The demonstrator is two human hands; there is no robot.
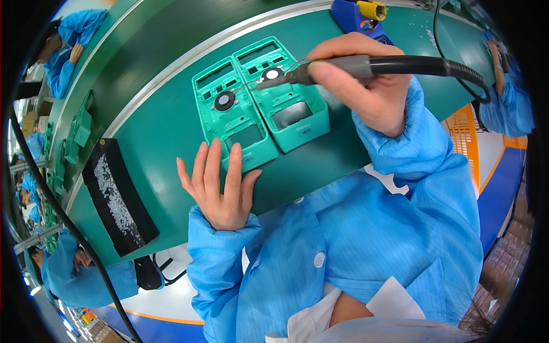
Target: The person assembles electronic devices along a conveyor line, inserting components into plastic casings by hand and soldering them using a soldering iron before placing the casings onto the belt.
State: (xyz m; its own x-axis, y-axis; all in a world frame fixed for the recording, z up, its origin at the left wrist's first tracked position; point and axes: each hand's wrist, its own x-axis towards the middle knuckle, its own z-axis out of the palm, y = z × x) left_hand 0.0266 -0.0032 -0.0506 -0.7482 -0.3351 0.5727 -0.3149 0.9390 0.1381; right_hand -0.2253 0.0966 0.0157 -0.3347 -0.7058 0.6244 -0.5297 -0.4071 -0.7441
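Observation:
My right hand (372, 86) grips a soldering iron (354, 67) by its grey sleeve. The iron's dark tip points left over two green plastic housings, close to the round black speaker (273, 74) of the right housing (300, 126). Against it stands the left housing (251, 155), with another black speaker (225, 101). Thin red wires run from the speakers. My left hand (220, 188) is open, fingers spread, its fingertips at the near edge of the left housing. Whether the tip touches anything, I cannot tell.
On the green table (166, 188) lies a black tray (117, 194) of small clear bits. Behind my right hand stands a blue stand (357, 20) with a yellow holder. The black cable (466, 74) loops right. More green housings (80, 128) and co-workers in blue are at the left.

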